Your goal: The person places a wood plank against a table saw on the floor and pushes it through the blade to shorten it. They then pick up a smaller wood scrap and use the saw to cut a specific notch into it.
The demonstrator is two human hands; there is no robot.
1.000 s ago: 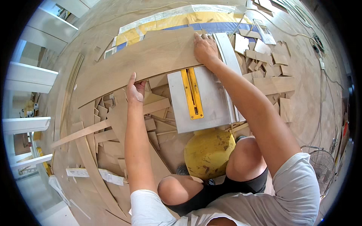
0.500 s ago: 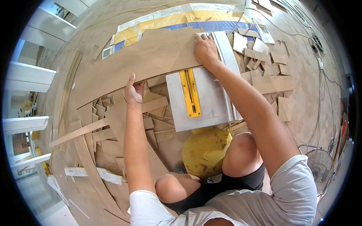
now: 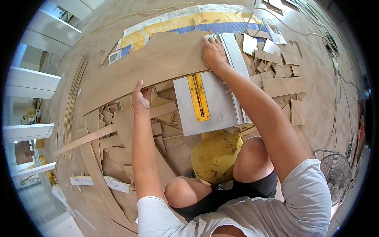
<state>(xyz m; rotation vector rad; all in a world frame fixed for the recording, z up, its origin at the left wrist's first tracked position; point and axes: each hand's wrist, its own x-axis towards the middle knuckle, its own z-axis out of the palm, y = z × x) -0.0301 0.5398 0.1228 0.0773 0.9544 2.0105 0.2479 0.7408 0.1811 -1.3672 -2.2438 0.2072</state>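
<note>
A long wood-look floorboard (image 3: 146, 67) lies slanted across the far part of a grey table saw (image 3: 219, 106), its left end reaching out past the saw top. My left hand (image 3: 142, 96) grips the board's near edge, thumb on top and fingers bent underneath. My right hand (image 3: 213, 53) is on the board's right end, close beside the metal fence (image 3: 235, 65), with its fingers bent toward the far edge; the fingertips are partly hidden. Nearer to me, the yellow blade insert (image 3: 198, 98) is uncovered. No raised blade can be made out in its slot.
Several board offcuts (image 3: 272, 57) lie right of the saw, and more scraps (image 3: 110, 140) to its left. A yellow rounded part (image 3: 217, 158) stands under the saw between my knees. Long strips (image 3: 75, 106), cables (image 3: 335, 67) and a wire-caged fan (image 3: 334, 173) lie farther out.
The whole view has shifted slightly. Both hands keep their holds, and the board shows no clear movement against the saw.
</note>
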